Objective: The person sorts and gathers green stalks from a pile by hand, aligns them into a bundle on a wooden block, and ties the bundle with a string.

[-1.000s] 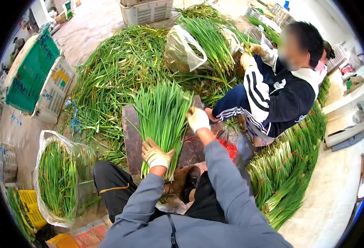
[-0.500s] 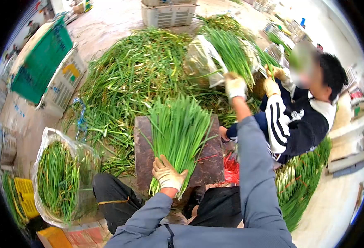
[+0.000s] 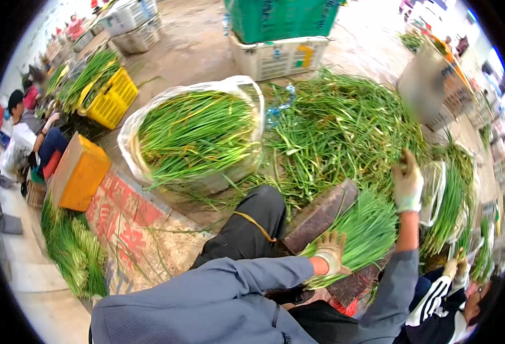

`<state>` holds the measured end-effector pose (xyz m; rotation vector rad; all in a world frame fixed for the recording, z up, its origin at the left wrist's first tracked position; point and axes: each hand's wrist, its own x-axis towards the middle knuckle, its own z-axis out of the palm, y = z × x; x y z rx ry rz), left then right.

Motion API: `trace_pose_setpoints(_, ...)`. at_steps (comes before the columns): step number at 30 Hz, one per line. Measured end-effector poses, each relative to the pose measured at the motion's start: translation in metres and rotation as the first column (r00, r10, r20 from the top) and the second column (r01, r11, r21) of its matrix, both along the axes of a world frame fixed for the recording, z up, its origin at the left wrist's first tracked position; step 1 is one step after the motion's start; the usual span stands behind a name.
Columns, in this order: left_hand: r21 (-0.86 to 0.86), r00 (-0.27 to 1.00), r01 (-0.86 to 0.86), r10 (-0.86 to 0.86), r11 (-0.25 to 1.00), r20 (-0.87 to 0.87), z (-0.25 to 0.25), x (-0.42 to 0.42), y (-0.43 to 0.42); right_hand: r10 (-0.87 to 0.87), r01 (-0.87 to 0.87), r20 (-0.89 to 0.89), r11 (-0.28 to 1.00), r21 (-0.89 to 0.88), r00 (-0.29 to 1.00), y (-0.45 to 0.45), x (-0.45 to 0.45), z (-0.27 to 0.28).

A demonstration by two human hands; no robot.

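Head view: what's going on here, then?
A gloved left hand rests, fingers spread, on a bundle of greens lying on a dark board. The right hand is off the bundle, with nothing visible in it. Beyond lies a loose heap of greens; a co-worker is at right.

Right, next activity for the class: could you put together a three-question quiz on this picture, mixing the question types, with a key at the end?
1. Multiple choice: where is the green crate?
A) Under the white crate
B) On top of the white crate
C) Inside the white crate

2. True or false: the wearer's left hand rests on the chive bundle.

3. Fill in the missing word: the wearer's raised right hand is covered by a ____.

Key: 1. B; 2. True; 3. glove
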<state>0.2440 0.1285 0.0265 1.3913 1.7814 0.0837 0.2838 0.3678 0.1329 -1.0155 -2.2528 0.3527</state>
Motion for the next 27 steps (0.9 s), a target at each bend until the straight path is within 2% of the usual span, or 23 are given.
trace_pose_setpoints(1, 0.05, 0.99, 0.02, -0.027, 0.999, 0.135, 0.015, -0.019, -0.008, -0.032, 0.035, 0.04, 0.997, -0.066, 0.999, -0.038, -0.019, -0.004)
trace_pose_setpoints(2, 0.102, 0.964, 0.035, -0.06, 0.994, 0.258, 0.022, -0.037, -0.012, 0.057, -0.057, -0.003, 0.997, -0.054, 0.998, -0.063, -0.023, -0.019)
trace_pose_setpoints(3, 0.254, 0.914, -0.063, -0.047, 0.965, 0.404, 0.028, -0.068, -0.026, 0.021, -0.029, -0.025, 0.935, -0.355, 0.999, -0.107, -0.042, -0.001)
trace_pose_setpoints(4, 0.328, 0.898, -0.185, 0.024, 0.926, 0.438, 0.032, -0.094, -0.043, 0.093, -0.105, -0.057, 0.963, -0.248, 0.994, -0.122, -0.036, -0.029)
trace_pose_setpoints(5, 0.536, 0.859, -0.275, -0.046, 0.798, 0.509, 0.023, -0.13, -0.06, 0.091, -0.101, -0.046, 0.933, -0.344, 0.995, -0.148, -0.041, -0.028)
trace_pose_setpoints(6, 0.585, 0.87, -0.341, 0.012, 0.736, 0.492, 0.025, -0.17, -0.079, 0.139, -0.147, -0.049, 0.953, -0.266, 0.989, -0.162, -0.033, -0.049)
trace_pose_setpoints(8, 0.658, 0.885, -0.462, 0.256, 0.595, 0.389, 0.026, -0.269, -0.121, -0.063, -0.122, -0.282, 0.797, -0.591, 0.957, -0.201, -0.026, -0.066)
trace_pose_setpoints(9, 0.687, 0.87, -0.479, 0.398, 0.547, 0.29, 0.025, -0.319, -0.143, -0.139, -0.147, -0.364, 0.74, -0.657, 0.921, -0.216, -0.024, -0.072)
trace_pose_setpoints(10, 0.706, 0.837, -0.47, 0.521, 0.529, 0.167, 0.024, -0.368, -0.164, -0.152, -0.143, -0.369, 0.738, -0.659, 0.917, -0.228, -0.015, -0.083)
trace_pose_setpoints(11, 0.697, 0.779, -0.446, 0.627, 0.562, -0.008, 0.03, -0.412, -0.184, -0.229, -0.124, -0.379, 0.692, -0.711, 0.897, -0.243, -0.013, -0.081)
trace_pose_setpoints(12, 0.671, 0.731, -0.348, 0.638, 0.655, -0.243, 0.013, -0.461, -0.204, -0.235, -0.114, -0.373, 0.694, -0.711, 0.898, -0.254, -0.008, -0.085)
trace_pose_setpoints(14, 0.559, 0.638, -0.273, 0.582, 0.783, -0.504, -0.03, -0.553, -0.248, -0.276, -0.125, -0.411, 0.681, -0.721, 0.869, -0.273, 0.0, -0.1)
trace_pose_setpoints(16, 0.3, 0.607, -0.351, 0.46, 0.887, -0.648, -0.047, -0.595, -0.267, -0.271, -0.097, -0.368, 0.674, -0.732, 0.89, -0.289, 0.003, -0.108)
trace_pose_setpoints(17, 0.216, 0.632, -0.397, 0.436, 0.892, -0.641, -0.057, -0.614, -0.272, -0.264, -0.071, -0.33, 0.674, -0.735, 0.906, -0.292, 0.002, -0.111)
trace_pose_setpoints(22, 0.234, 0.692, -0.375, 0.439, 0.897, -0.573, -0.075, -0.635, -0.263, -0.24, -0.108, -0.316, 0.615, -0.781, 0.918, -0.311, -0.002, -0.12)
trace_pose_setpoints(24, 0.23, 0.618, -0.421, 0.463, 0.877, -0.635, -0.088, -0.634, -0.258, -0.251, -0.098, -0.304, 0.602, -0.793, 0.919, -0.319, 0.0, -0.111)
trace_pose_setpoints(25, 0.34, 0.564, -0.355, 0.49, 0.871, -0.665, -0.095, -0.636, -0.261, -0.255, -0.09, -0.284, 0.577, -0.812, 0.924, -0.32, 0.002, -0.109)
trace_pose_setpoints(27, 0.302, 0.585, -0.355, 0.462, 0.885, -0.667, -0.084, -0.646, -0.253, -0.242, -0.087, -0.262, 0.558, -0.825, 0.934, -0.32, 0.005, -0.1)
